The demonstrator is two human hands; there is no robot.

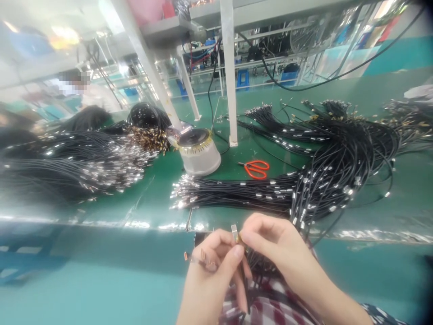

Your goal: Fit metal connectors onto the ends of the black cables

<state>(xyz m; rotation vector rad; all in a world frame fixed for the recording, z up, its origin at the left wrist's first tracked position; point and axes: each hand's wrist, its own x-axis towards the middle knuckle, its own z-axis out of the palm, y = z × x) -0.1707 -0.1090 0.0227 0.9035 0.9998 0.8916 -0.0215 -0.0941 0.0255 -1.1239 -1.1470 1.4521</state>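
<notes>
Just off the table's near edge, both hands meet at a silvery metal connector (234, 229) on the end of a black cable (244, 284). My left hand (214, 266) is closed around the cable, its thumb pressed below the connector. A few small coppery connector ends (203, 259) stick out across the back of its fingers. My right hand (270, 239) pinches at the connector's side, by a small yellowish bit; what lies between its fingertips is too small to make out. More black cables (260, 266) hang over the lap beneath.
A large bundle of black cables (237, 192) with metal ends lies ahead and to the right. More bundles (101, 158) are heaped at left. A white round container (201, 158) and orange-handled scissors (257, 169) rest on the green table (152, 203). White shelf posts (230, 76) rise behind.
</notes>
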